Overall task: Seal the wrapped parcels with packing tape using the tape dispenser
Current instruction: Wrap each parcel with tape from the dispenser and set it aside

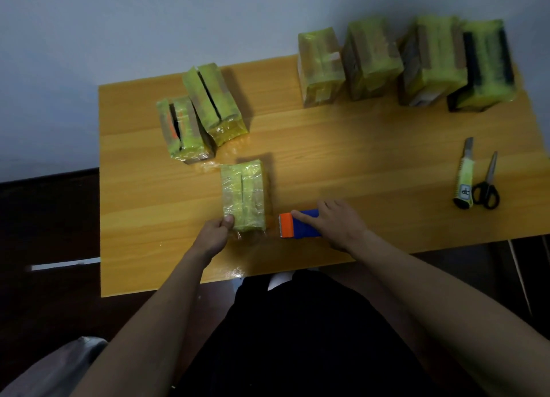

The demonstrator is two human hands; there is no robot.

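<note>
A yellow-green wrapped parcel (243, 195) lies near the front of the wooden table (342, 146). My left hand (215, 235) grips its near left corner, thumb on top. Just right of it sits the blue tape dispenser (300, 225) with an orange cutter end facing the parcel. My right hand (337, 224) is closed over the dispenser, index finger stretched along its top. Two more wrapped parcels (200, 112) stand at the back left.
Several wrapped parcels (401, 61) stand in a row along the back right edge against the wall. A utility knife (465, 176) and black-handled scissors (488, 185) lie at the right. The front table edge runs just before my arms.
</note>
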